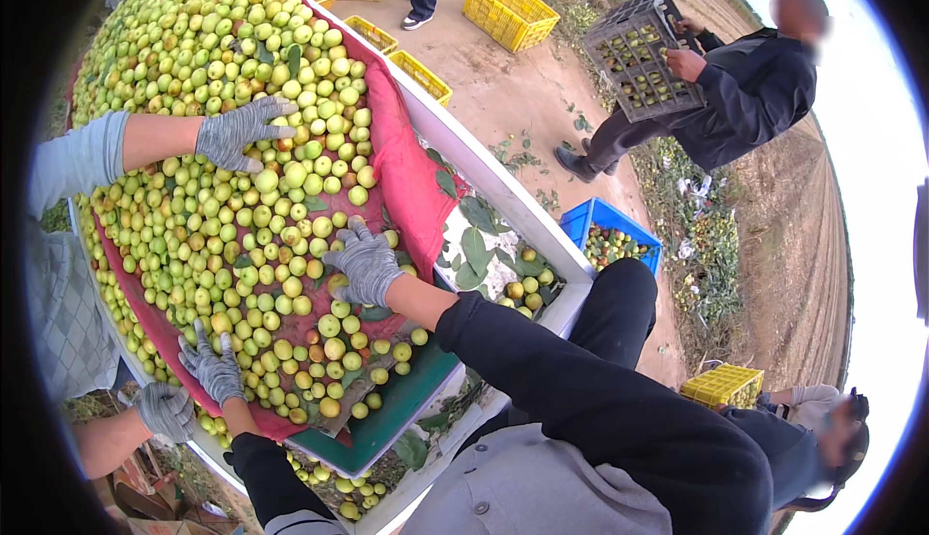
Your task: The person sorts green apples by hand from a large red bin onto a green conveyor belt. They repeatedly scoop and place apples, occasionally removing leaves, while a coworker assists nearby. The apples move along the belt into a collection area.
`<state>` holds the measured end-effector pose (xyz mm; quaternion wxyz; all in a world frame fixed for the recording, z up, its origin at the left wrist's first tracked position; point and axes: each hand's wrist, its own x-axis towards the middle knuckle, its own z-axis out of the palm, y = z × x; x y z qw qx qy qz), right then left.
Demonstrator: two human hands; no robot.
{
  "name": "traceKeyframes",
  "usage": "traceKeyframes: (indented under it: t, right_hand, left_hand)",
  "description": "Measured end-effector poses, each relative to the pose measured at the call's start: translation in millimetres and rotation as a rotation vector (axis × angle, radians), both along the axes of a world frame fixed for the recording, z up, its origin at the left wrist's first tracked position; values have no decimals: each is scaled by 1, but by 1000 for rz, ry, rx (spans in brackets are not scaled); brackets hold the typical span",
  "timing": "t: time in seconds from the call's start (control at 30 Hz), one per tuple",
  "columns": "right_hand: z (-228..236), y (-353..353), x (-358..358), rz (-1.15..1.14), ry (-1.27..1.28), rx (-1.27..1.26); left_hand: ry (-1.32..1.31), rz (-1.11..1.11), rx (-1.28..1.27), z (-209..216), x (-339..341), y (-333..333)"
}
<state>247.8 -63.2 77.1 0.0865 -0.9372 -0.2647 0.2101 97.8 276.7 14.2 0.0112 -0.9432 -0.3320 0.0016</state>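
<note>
A large heap of small round green fruit (223, 177), some with brown patches and looking like jujubes, lies on red cloth (392, 129) and slopes toward me. My right hand (364, 262), in a grey knit glove, rests on the fruit near the cloth's right edge with fingers apart; one fruit shows beside its fingers. At the lower left of the heap, my left hand (213, 369), gloved alike, lies against the fruit with fingers spread, grasping nothing visible. Below both hands is a green board (387, 417) with a few fruit on it.
A co-worker's gloved hands (242, 133) reach over the heap from the left. White rails (484, 182) edge the bed; leaves (474, 250) lie inside. A blue crate (581, 221) and yellow crates (510, 14) stand on the ground. Another person carries a grey crate (634, 51).
</note>
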Motion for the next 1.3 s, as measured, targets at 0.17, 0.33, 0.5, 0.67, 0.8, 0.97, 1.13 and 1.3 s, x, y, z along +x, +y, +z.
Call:
traceKeyframes:
  t: [0.17, 0.33, 0.5, 0.67, 0.8, 0.97, 1.13, 1.3]
  right_hand:
    - [-5, 6, -25, 361, -33, 227]
    - [-13, 2, 145, -175, -379, 420]
    - [-13, 59, 200, -180, -168, 82]
    - [-34, 131, 88, 273, -393, 56]
    - [-37, 106, 8, 383, -352, 157]
    - [1, 40, -4, 229, -51, 290]
    - [0, 23, 35, -201, -81, 115]
    - [-34, 4, -7, 75, -67, 70]
  left_hand:
    - [-125, -187, 100, -18, 3, -13]
    - [-271, -91, -27, -21, 4, -4]
    - [-345, -130, 86, -35, 9, -5]
    - [-207, -193, 122, -34, 5, -1]
    - [-201, -216, 37, -27, 1, -9]
    - [-182, -290, -108, -21, 5, -34]
    - [-265, -429, -81, -20, 2, -54]
    - [-269, -460, -165, -18, -24, -72]
